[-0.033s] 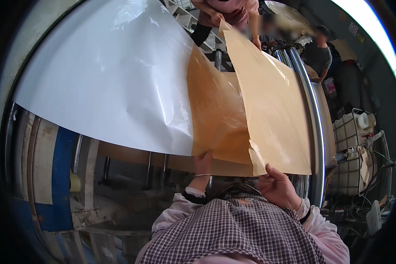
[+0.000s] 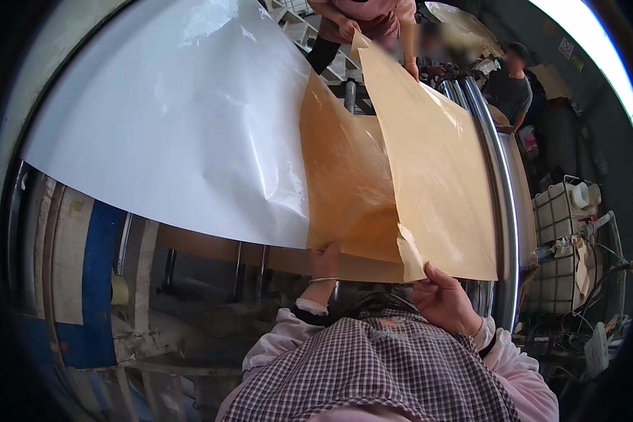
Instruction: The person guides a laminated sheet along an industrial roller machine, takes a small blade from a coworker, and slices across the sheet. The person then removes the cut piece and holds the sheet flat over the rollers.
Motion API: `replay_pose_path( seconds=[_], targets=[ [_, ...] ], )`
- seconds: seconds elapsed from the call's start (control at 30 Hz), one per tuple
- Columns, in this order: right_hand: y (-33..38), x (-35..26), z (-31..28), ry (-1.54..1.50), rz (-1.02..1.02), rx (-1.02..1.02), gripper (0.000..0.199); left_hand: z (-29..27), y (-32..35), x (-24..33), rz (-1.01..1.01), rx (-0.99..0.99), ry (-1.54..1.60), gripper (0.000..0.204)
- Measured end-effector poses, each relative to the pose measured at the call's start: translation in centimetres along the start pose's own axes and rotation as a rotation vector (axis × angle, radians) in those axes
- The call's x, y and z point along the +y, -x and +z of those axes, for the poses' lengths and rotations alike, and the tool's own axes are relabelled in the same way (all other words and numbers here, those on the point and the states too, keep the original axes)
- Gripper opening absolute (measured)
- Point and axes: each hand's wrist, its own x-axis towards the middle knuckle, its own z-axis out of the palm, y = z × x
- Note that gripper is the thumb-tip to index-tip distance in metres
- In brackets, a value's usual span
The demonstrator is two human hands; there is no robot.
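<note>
A wide glossy white sheet [image 2: 190, 133] spans the left and meets a darker, shiny brown sheet [image 2: 344, 169] along a line in the middle. To the right a tan paper sheet [image 2: 443, 169] overlaps the brown one, its left edge lifted and its near corner curled. My left hand [image 2: 323, 264] is at the near edge of the brown sheet, close to the white border; its fingers are partly hidden there, and it appears to grip that edge. Between thumb and fingers, my right hand [image 2: 446, 299] pinches the near left corner of the tan sheet.
Across the sheets a co-worker's hands [image 2: 349, 29] hold the tan sheet's far end. Shiny metal rollers [image 2: 496, 176] stand right of it. Another person [image 2: 510, 88] is farther back. A caged white tank [image 2: 552, 281] stands at right; a blue-and-white frame [image 2: 100, 281] at left.
</note>
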Motion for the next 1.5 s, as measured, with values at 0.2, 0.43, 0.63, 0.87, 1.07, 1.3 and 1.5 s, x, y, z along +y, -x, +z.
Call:
replay_pose_path(
  seconds=[0.2, 0.43, 0.63, 0.87, 1.07, 1.3, 1.5],
  targets=[
    [-0.2, 0.4, 1.0, 0.011, 0.024, 0.08, 0.014, -1.3, -0.8, 0.6, 0.103, -0.026, 0.099, 0.033],
    [-0.2, 0.5, 1.7, 0.007, 0.034, 0.116, 0.013, -2.3, -0.8, 2.6, -0.1, 0.09, 0.432, 0.031],
    [-0.3, 0.8, 1.8, -0.006, 0.058, 0.079, 0.011, -3.0, -2.5, 2.5, -0.039, 0.105, 0.29, 0.018],
    [-0.3, 1.3, 2.5, -0.007, 0.033, 0.067, 0.011, -3.8, -3.5, 1.7, 0.003, 0.102, 0.212, 0.02],
    [-0.5, 1.3, 2.6, -0.01, 0.075, 0.092, 0.012, -3.5, -2.4, 1.7, -0.02, 0.047, 0.242, 0.024],
    [-0.8, 2.1, 2.8, -0.059, 0.098, 0.012, 0.013, -3.7, -2.1, 1.5, -0.037, 0.025, 0.246, 0.026],
    [-1.0, 2.2, 2.3, -0.114, 0.119, -0.05, 0.012, -3.7, -2.0, 1.6, -0.063, 0.002, 0.217, 0.025]
  ],
)
